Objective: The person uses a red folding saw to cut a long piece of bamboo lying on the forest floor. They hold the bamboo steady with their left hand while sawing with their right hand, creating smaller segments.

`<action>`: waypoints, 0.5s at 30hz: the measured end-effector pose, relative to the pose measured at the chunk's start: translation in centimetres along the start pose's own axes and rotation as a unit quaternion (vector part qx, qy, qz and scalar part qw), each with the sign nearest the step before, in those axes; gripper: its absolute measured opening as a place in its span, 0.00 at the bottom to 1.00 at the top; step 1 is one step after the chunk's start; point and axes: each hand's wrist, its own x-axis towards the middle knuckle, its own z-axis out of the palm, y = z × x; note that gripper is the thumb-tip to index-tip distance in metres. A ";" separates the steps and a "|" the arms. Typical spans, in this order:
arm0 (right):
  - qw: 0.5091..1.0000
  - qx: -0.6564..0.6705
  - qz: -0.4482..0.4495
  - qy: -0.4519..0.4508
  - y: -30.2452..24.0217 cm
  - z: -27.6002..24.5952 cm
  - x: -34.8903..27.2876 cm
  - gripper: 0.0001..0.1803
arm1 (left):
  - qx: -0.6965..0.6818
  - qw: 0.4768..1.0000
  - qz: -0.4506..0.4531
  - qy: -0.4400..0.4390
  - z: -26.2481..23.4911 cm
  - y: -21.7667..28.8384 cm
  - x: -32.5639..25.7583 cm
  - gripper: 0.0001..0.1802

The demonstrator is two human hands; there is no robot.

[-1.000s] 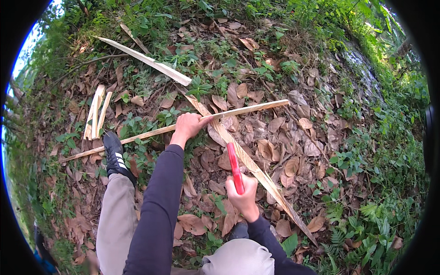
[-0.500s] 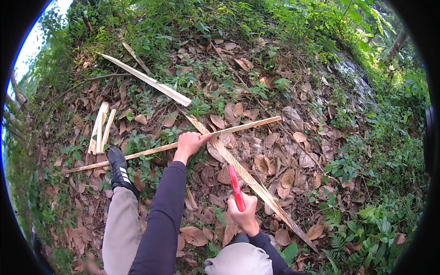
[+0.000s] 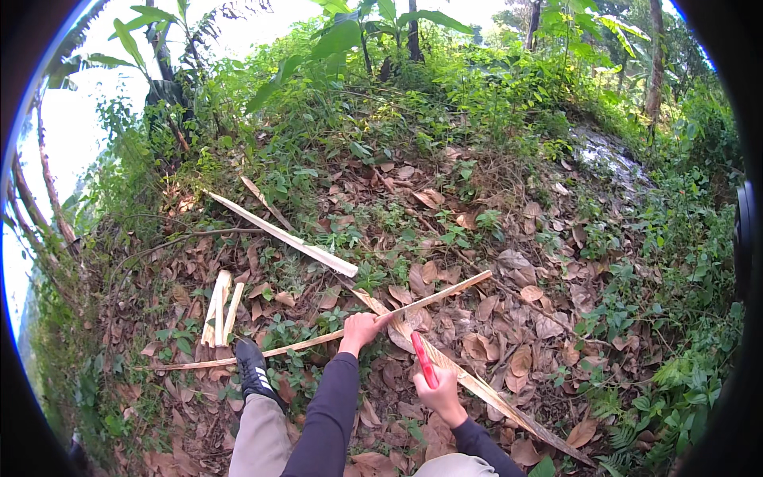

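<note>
My left hand (image 3: pixel 364 332) is closed round a long thin strip of pale wood (image 3: pixel 298 347), which lies slantwise and rises to the right. Under it, near that hand, a wider split wood plank (image 3: pixel 477 385) crosses and runs down to the lower right. My right hand (image 3: pixel 439 394) grips a slim red-handled tool (image 3: pixel 424 362) that points up toward the crossing; I cannot make out its blade. My left shoe (image 3: pixel 253 367), black with white stripes, rests by the strip's left part.
Several short pale wood pieces (image 3: pixel 222 310) lie beside the shoe. Farther off is a long pointed pale stake (image 3: pixel 282 233) on leafy ground. Dry brown leaves (image 3: pixel 520 362) and low green plants (image 3: pixel 636 318) surround the wood; a grey rock (image 3: pixel 608 159) shows at far right.
The view has tilted up, so hands and wood sit lower in the picture. The red tool in my right hand appears slightly nearer the crossing. My left hand keeps its hold on the strip.
</note>
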 end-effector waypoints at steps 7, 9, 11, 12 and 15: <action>1.000 -0.021 -0.006 -0.001 -1.7 -2.3 -5.5 0.15 | -0.025 1.000 0.012 -0.009 -0.1 1.1 0.2 0.43; 0.999 -0.024 -0.027 0.020 -2.3 -3.0 -5.8 0.15 | -0.023 0.999 0.031 0.011 0.7 1.6 0.3 0.44; 0.999 -0.016 -0.010 0.029 -2.7 -2.0 -2.1 0.16 | -0.011 0.999 0.029 0.030 0.9 0.8 0.4 0.43; 0.999 0.005 -0.003 0.044 -1.7 -1.0 0.2 0.17 | -0.009 0.999 0.024 0.024 0.9 1.0 0.3 0.42; 1.000 -0.014 0.014 0.014 -1.7 0.7 2.9 0.16 | -0.004 1.000 0.008 -0.005 0.1 -0.1 -0.1 0.41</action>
